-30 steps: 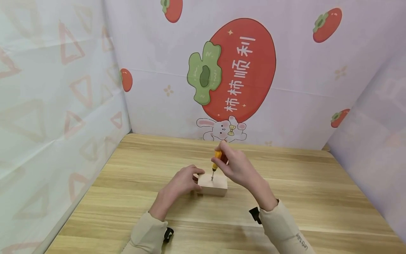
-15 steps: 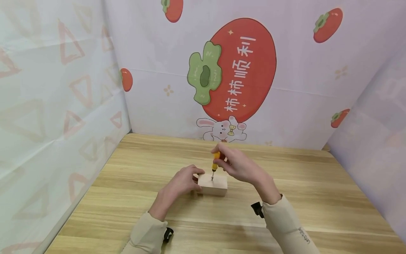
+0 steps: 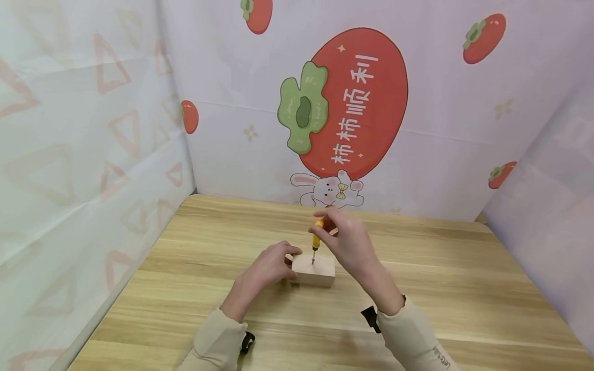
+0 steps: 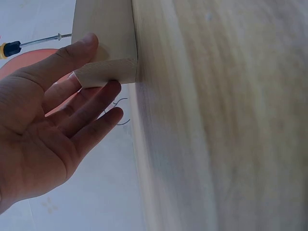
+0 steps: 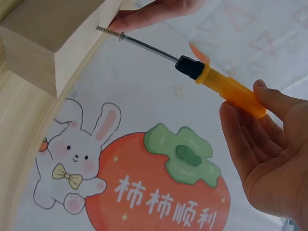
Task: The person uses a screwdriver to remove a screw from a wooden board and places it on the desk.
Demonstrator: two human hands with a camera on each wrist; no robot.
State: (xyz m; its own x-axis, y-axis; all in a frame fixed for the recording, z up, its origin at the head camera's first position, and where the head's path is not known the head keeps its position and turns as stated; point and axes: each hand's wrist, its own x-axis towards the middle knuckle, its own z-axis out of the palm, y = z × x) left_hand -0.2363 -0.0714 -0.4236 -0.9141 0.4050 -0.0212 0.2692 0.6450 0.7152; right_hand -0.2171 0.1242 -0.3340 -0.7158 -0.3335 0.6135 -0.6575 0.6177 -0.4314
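Note:
A pale wooden block (image 3: 320, 279) lies on the wood-grain table. My left hand (image 3: 270, 265) grips its left end, thumb on the near side and fingers at the end and far side. In the right wrist view a threaded screw (image 5: 109, 32) stands out of the block's top face, much of its thread showing. The tip of a screwdriver (image 5: 236, 95) with a yellow and black handle meets the screw's head. My right hand (image 3: 349, 240) pinches the handle's upper end between thumb and fingers, holding the screwdriver nearly upright over the block.
The wood-grain table (image 3: 441, 288) spreads around the block on all sides. A printed cloth (image 3: 232, 154) with persimmons and a rabbit hangs behind it, and another cloth (image 3: 83, 170) with triangles lines the left side.
My right hand has turned back and forth around the screwdriver handle, its wrist swinging right and then back left. My left hand keeps its grip on the block. The whole head view has shifted slightly.

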